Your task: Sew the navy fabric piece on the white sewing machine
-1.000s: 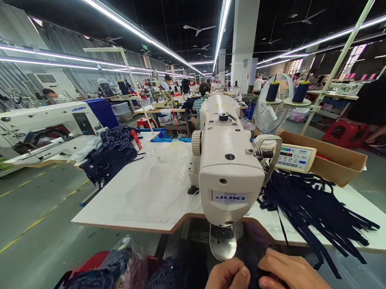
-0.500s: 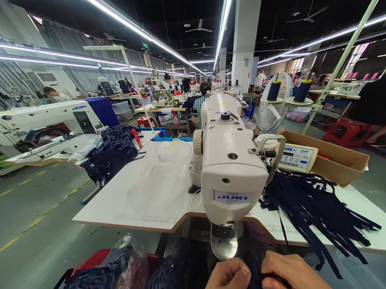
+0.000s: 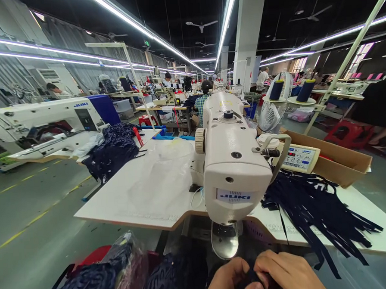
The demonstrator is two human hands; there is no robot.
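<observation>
At the bottom of the head view my left hand [image 3: 234, 279] and my right hand [image 3: 283, 270] meet just below the sewing machine [image 3: 235, 172]. Fingers of both are pinched on dark navy fabric [image 3: 249, 276], which shows between them; the rest of it is hidden by the hands and the frame edge. The machine's shiny metal guard plate [image 3: 224, 242] hangs right above my left hand. On the table to the right lies a bundle of navy fabric strips [image 3: 316, 211]. Patterned navy fabric [image 3: 164, 277] fills the lower left, near my lap.
The white table [image 3: 143, 190] has a cutout edge before me. A control panel [image 3: 300, 158], a cardboard box [image 3: 342, 158] and thread cones [image 3: 277, 89] stand to the right. Another navy fabric pile [image 3: 114, 148] lies left, beside a second sewing machine [image 3: 46, 122]. A plastic-wrapped bundle [image 3: 128, 268] is lower left.
My right hand has moved left, closing the gap, so both hands now touch or nearly touch at the fabric. The view has shifted slightly.
</observation>
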